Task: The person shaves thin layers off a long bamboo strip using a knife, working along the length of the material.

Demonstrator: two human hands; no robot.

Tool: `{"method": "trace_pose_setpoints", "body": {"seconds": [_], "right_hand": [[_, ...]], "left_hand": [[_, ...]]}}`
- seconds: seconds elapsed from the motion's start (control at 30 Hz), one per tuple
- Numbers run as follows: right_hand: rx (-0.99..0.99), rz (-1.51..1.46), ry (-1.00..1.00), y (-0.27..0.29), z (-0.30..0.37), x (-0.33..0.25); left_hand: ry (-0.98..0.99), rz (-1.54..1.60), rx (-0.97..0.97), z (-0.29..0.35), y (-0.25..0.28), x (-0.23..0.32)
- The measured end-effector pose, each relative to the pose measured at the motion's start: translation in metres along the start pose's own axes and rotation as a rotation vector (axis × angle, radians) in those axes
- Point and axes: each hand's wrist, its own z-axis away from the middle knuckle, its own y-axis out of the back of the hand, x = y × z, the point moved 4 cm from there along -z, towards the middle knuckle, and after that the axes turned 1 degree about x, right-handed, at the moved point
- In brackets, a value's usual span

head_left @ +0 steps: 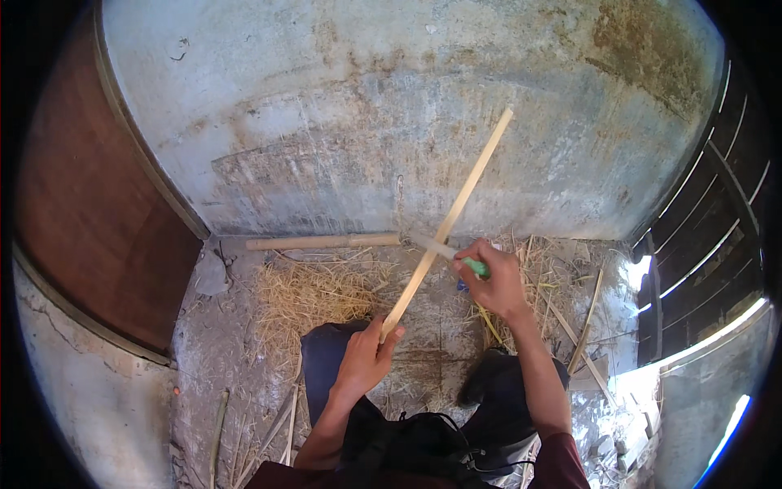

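strip [450, 218], far end free | left hand [365, 359] gripping near end | right hand [499, 283] gripping knife [445, 251]

Head-worn fisheye view, downward toward floor [423, 359] and wall [366, 122].

The plaster wall [326, 98] is streaked with brown. Along its foot a bamboo pole [318, 242] is laid on the floor [208, 350], which is littered with straw-like strips [301, 289]. A reddish-brown panel [98, 179] is framed at left; dark slats [691, 228] are parted by bright gaps at right.
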Motion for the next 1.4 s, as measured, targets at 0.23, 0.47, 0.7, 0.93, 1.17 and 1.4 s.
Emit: {"method": "trace_pose_setpoints", "body": {"seconds": [0.23,0.47,0.7,0.93,1.17,1.4], "right_hand": [[-0.104,-0.057,0.057,-0.021,0.012,-0.021],[-0.178,-0.129,0.172,-0.041,0.023,-0.035],[-0.076,-0.244,0.17,-0.054,0.03,-0.037],[-0.048,-0.215,0.161,-0.057,0.031,-0.037],[-0.027,-0.16,0.177,-0.059,0.03,-0.034],[-0.041,-0.105,0.161,-0.066,0.03,-0.027]], "left_hand": [[0.067,0.132,-0.135,-0.009,0.003,0.012],[0.066,0.272,-0.13,-0.012,-0.004,0.001],[0.03,0.276,-0.119,-0.013,-0.002,-0.001],[0.001,0.066,0.012,-0.011,-0.003,0.01],[-0.019,-0.025,0.034,-0.012,-0.004,0.006],[-0.049,-0.146,0.109,-0.01,-0.008,-0.002]]}}
